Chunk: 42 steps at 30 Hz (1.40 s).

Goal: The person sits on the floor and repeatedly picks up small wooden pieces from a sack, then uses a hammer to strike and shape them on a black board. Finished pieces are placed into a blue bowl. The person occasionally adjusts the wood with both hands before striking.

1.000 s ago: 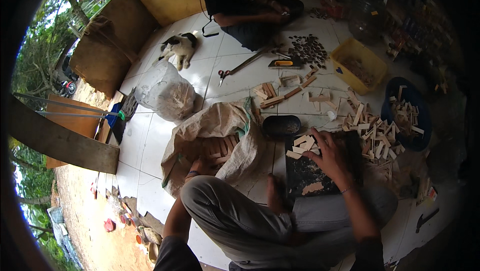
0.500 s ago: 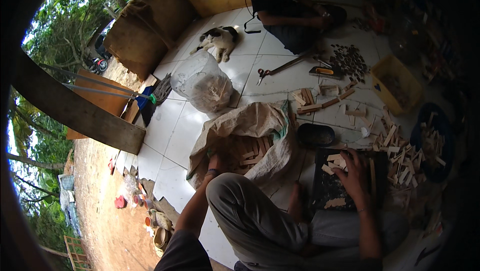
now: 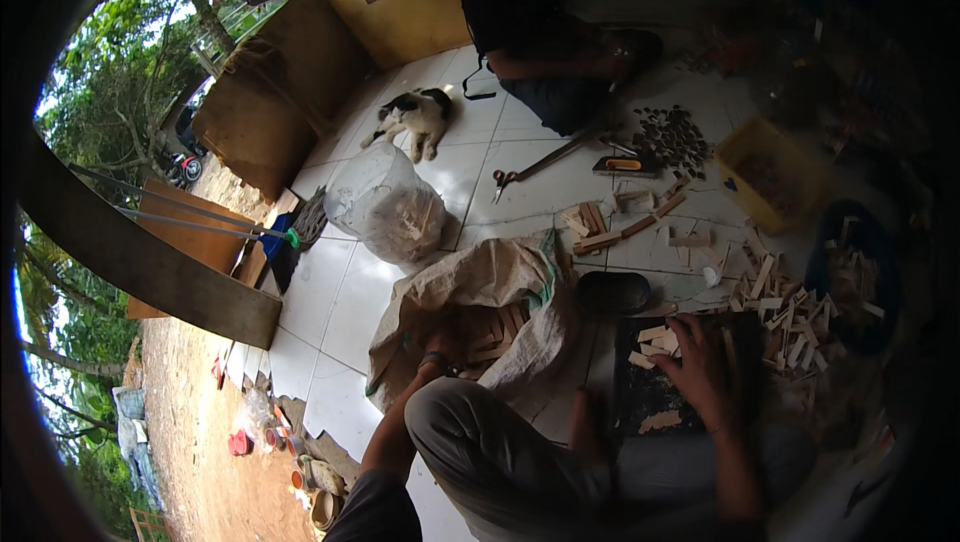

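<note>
My left hand (image 3: 438,334) reaches down into the open mouth of a pale woven sack (image 3: 480,267); its fingers are lost in shadow. Flat wooden pieces (image 3: 490,330) lie inside, beside that hand. On the right, my right hand (image 3: 700,364) rests over a dark board (image 3: 630,404), thumb and fingers curved around a small group of light wooden pieces (image 3: 655,342). Wood dust or scrap (image 3: 660,422) lies on the board's near part. My bent knee (image 3: 455,407) stands between the sack and the board.
A dark oval tray (image 3: 612,292) sits beyond the board. Loose wooden sticks (image 3: 790,312) spread to its right, near a blue basin (image 3: 850,242) and yellow tub (image 3: 765,172). Scissors (image 3: 503,182), a plastic bag (image 3: 390,207), a cat (image 3: 415,120) and a seated person (image 3: 550,62) are farther off.
The whole view has shifted a little. My left hand has moved slightly farther into the sack among the wooden pieces. My right hand stays at the pieces on the board.
</note>
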{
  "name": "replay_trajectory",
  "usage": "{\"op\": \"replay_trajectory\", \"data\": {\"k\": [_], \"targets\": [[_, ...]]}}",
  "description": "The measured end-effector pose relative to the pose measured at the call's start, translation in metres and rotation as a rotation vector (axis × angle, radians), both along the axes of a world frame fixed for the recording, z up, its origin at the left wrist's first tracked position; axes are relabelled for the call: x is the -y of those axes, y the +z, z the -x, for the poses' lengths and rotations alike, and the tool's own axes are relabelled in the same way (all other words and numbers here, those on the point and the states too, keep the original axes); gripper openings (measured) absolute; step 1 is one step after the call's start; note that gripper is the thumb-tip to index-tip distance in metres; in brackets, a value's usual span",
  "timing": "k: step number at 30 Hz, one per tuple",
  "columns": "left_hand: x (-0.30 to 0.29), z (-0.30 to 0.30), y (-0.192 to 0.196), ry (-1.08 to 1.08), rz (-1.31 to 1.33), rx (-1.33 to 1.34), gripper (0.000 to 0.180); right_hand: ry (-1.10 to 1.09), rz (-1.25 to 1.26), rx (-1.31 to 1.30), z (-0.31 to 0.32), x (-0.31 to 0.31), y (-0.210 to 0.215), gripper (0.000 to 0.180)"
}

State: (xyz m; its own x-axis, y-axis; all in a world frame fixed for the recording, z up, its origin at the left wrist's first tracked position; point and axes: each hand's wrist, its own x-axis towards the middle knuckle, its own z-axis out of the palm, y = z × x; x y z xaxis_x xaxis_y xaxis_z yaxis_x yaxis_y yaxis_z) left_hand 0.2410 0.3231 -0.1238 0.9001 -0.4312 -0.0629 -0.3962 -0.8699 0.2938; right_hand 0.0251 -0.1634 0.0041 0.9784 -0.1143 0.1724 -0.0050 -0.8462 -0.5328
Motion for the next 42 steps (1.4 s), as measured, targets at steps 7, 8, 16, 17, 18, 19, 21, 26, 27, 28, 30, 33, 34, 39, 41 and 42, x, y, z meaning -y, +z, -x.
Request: {"op": "replay_trajectory", "data": {"k": [7, 8, 16, 17, 18, 19, 21, 26, 27, 28, 30, 33, 34, 39, 41, 42], "targets": [[0.006, -0.009, 0.067, -0.039, 0.026, -0.126, 0.036, 0.044, 0.028, -0.008, 0.003, 0.007, -0.004, 0.057], [0.010, -0.010, 0.082, -0.049, 0.026, -0.167, 0.036, 0.046, 0.061, 0.050, 0.003, 0.007, -0.004, 0.056], [0.077, -0.005, 0.215, -0.162, 0.138, -0.426, 0.037, -0.031, 0.187, 0.085, 0.010, 0.011, 0.006, 0.056], [0.093, 0.004, 0.228, -0.197, 0.224, -0.370, 0.040, -0.036, 0.212, 0.151, 0.012, 0.011, 0.007, 0.055], [0.114, 0.011, 0.238, -0.204, 0.417, -0.381, 0.041, -0.046, 0.217, 0.095, 0.012, 0.010, 0.007, 0.054], [0.135, 0.019, 0.248, -0.160, 0.555, -0.412, 0.042, -0.052, 0.214, 0.118, 0.012, 0.008, 0.006, 0.052], [0.175, 0.038, 0.266, -0.077, 0.822, -0.561, 0.046, -0.050, 0.156, 0.140, 0.011, 0.004, 0.001, 0.049], [0.256, 0.088, 0.268, -0.270, 0.828, -0.601, 0.041, -0.005, 0.022, 0.159, 0.011, 0.006, -0.016, 0.043], [0.268, 0.096, 0.256, -0.306, 0.855, -0.587, 0.037, 0.015, 0.010, 0.146, 0.011, 0.007, -0.017, 0.044], [0.278, 0.105, 0.242, -0.360, 0.907, -0.561, 0.034, 0.010, 0.037, 0.171, 0.010, 0.007, -0.017, 0.044], [0.287, 0.118, 0.208, -0.221, 0.986, -0.670, 0.044, 0.012, 0.060, 0.254, 0.009, 0.009, -0.013, 0.045], [0.286, 0.125, 0.169, -0.091, 0.995, -0.823, 0.047, -0.027, -0.095, 0.274, 0.009, 0.014, 0.000, 0.039], [0.285, 0.129, 0.159, -0.049, 1.020, -0.854, 0.047, -0.026, -0.187, 0.229, 0.010, 0.016, 0.005, 0.035], [0.300, 0.155, 0.143, 0.080, 1.252, -0.908, 0.044, -0.090, -0.325, 0.362, 0.015, 0.032, 0.033, 0.024], [0.309, 0.166, 0.144, -0.025, 1.247, -0.718, 0.044, -0.153, -0.752, 0.331, 0.018, 0.030, 0.040, 0.031], [0.314, 0.173, 0.143, -0.073, 1.246, -0.640, 0.044, -0.258, -0.891, 0.106, 0.018, 0.030, 0.042, 0.033]]}}
